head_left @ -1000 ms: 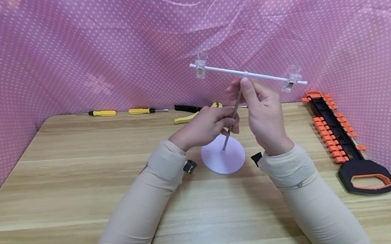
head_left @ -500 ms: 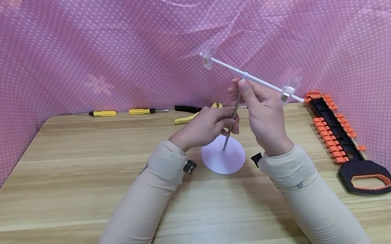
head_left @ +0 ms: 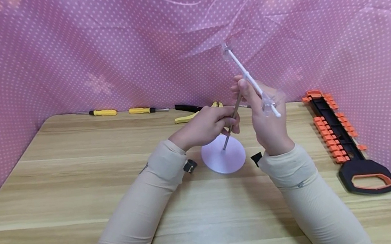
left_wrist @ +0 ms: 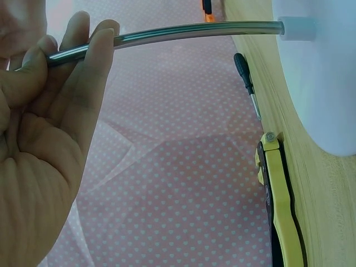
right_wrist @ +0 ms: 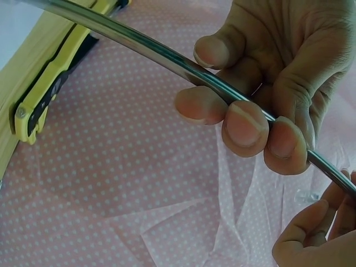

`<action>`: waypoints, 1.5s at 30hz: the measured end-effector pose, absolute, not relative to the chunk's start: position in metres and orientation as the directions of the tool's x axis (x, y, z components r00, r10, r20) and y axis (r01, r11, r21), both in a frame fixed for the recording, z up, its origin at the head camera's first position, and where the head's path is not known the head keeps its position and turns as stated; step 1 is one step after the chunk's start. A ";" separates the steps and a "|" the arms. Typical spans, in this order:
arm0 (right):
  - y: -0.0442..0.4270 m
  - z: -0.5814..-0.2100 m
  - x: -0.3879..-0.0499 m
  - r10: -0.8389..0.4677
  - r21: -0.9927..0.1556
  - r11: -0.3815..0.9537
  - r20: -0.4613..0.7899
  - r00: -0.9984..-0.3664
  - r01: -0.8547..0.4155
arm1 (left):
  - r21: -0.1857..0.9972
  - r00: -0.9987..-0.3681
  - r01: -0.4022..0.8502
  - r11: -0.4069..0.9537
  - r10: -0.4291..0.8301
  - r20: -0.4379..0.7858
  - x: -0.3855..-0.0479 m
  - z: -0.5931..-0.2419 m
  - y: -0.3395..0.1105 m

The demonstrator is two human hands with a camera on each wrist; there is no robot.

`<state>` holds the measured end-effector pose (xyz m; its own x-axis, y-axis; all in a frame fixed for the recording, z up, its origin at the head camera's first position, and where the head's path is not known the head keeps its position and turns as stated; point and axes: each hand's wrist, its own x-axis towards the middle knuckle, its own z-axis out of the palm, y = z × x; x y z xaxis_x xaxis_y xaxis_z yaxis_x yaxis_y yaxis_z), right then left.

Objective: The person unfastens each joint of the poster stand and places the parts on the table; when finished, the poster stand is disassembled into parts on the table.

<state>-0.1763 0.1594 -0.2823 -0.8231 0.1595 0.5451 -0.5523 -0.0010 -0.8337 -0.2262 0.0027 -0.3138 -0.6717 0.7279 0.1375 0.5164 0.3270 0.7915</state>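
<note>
A round white base (head_left: pixel 224 161) rests on the table, with a thin metal rod (head_left: pixel 226 142) rising from it at a slant. My left hand (head_left: pixel 205 127) holds the rod partway up; in the left wrist view its fingers curl round the rod (left_wrist: pixel 189 32). Higher up, my right hand (head_left: pixel 269 124) pinches near the rod's top, just under a white crossbar (head_left: pixel 238 62). Clear clips (head_left: pixel 268 103) sit near both ends of the crossbar. In the right wrist view, my left hand (right_wrist: pixel 267 89) is large and my right hand (right_wrist: pixel 320 231) shows at the lower right.
Two yellow-handled screwdrivers (head_left: pixel 104 113) and yellow-and-black pliers (head_left: pixel 185 119) lie along the table's back edge. At the right is a black rack with orange clips (head_left: pixel 336 130) and a black handle. A pink dotted curtain (head_left: pixel 133 43) surrounds the table's back and sides.
The crossbar has swung round at the rod's top: its left end moved right and away, its right end left and nearer. Both hands stay nearly in place.
</note>
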 end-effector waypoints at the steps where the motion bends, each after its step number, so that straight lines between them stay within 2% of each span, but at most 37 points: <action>1: 0.159 -0.282 -0.177 0.158 -0.826 -0.007 0.555 -0.817 -0.563 | 0.793 -0.673 0.515 0.327 0.727 0.137 -0.226 -0.314 0.003; 5: 0.160 -0.282 -0.177 0.159 -0.819 -0.015 0.564 -0.810 -0.574 | 0.794 -0.674 0.512 0.327 0.726 0.136 -0.226 -0.314 0.003; 17: 0.160 -0.279 -0.176 0.206 -0.871 -0.048 0.471 -0.858 -0.489 | 0.804 -0.683 0.496 0.327 0.719 0.129 -0.224 -0.313 0.004; 35: 0.161 -0.278 -0.177 0.243 -0.851 -0.022 0.505 -0.828 -0.525 | 0.787 -0.674 0.518 0.336 0.726 0.134 -0.225 -0.312 0.003; 45: 0.162 -0.277 -0.174 0.159 -0.853 0.006 0.516 -0.841 -0.522 | 0.788 -0.669 0.525 0.322 0.728 0.148 -0.225 -0.313 0.003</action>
<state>-0.1741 0.1624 -0.2769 -0.8415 0.1585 0.5165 -0.5223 0.0060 -0.8528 -0.2246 0.0030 -0.3128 -0.6692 0.7282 0.1481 0.5250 0.3222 0.7878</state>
